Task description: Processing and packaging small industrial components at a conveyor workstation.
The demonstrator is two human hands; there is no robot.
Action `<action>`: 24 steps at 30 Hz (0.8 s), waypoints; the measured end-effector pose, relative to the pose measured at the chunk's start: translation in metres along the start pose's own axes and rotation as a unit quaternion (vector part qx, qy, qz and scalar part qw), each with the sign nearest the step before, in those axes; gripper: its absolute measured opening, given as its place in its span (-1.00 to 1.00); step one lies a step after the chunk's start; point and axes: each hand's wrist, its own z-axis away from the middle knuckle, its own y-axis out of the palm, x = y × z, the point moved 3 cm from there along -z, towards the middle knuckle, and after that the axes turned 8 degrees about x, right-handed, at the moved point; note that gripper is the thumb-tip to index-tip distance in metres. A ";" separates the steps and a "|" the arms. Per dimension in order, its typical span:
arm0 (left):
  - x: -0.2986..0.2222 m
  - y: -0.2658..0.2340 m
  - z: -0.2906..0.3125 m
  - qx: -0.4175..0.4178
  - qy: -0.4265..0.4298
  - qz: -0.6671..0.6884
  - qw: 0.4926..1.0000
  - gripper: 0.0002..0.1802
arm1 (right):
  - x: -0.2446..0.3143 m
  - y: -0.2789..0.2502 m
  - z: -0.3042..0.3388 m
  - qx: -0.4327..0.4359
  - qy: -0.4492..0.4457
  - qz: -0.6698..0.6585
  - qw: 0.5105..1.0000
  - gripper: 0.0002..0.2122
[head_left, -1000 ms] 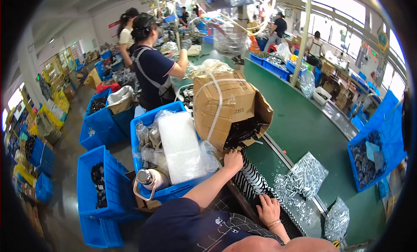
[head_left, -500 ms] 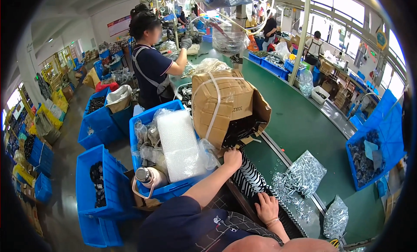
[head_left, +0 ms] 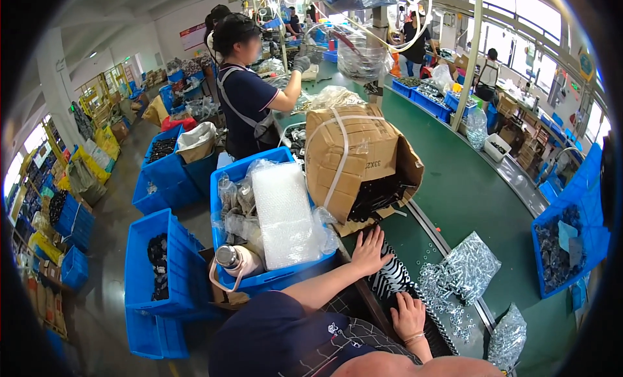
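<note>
Pieces (head_left: 389, 277), slim and dark with shiny edges, stand packed in a long row before us, running slantwise along the near edge of the green tabletop (head_left: 467, 182). We keep our two hands apart at this row: our left hand (head_left: 370, 252) lies at its far end, back upward and fingers stretched forward, while our right hand (head_left: 409, 315) rests at the nearer part, fingers lightly spread. We see neither hand closed around anything, and we cannot tell how hard either one presses. Just beyond our left hand, a cardboard box (head_left: 337, 150) lies tilted with its opening toward us, and we can see more dark parts (head_left: 379, 196) inside it. To the right of the row we have a loose scatter of small metal parts (head_left: 440, 283), touching a clear bag (head_left: 479, 263) full of silvery pieces; a second clear bag (head_left: 506, 338) sits nearer to us. On our left is a blue bin (head_left: 292, 275) holding a bubble-wrapped slab (head_left: 282, 214) and, in its near corner, a pale flask (head_left: 239, 260). Past the bin we see a co-worker (head_left: 250, 111) in a dark shirt, standing at the table with a gloved hand (head_left: 302, 63) held over it.
</note>
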 end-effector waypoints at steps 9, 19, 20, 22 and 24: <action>-0.006 -0.002 0.002 0.044 -0.003 -0.012 0.999 0.03 | -0.002 0.005 0.005 -0.011 -0.006 0.014 1.000 -0.54; 0.000 -0.004 0.006 0.047 0.023 0.000 0.999 0.00 | 0.002 -0.001 0.003 -0.002 0.003 -0.001 1.000 -0.56; 0.002 -0.005 0.006 0.043 0.022 0.001 0.999 -0.01 | 0.002 -0.002 0.001 -0.008 -0.001 0.005 1.000 -0.56; -0.001 -0.003 0.008 0.027 0.032 0.007 0.999 -0.03 | 0.001 -0.001 0.002 -0.013 0.000 0.011 1.000 -0.55; -0.009 -0.002 0.009 -0.015 0.046 0.025 0.999 -0.07 | -0.001 0.000 0.004 -0.014 -0.002 0.010 1.000 -0.55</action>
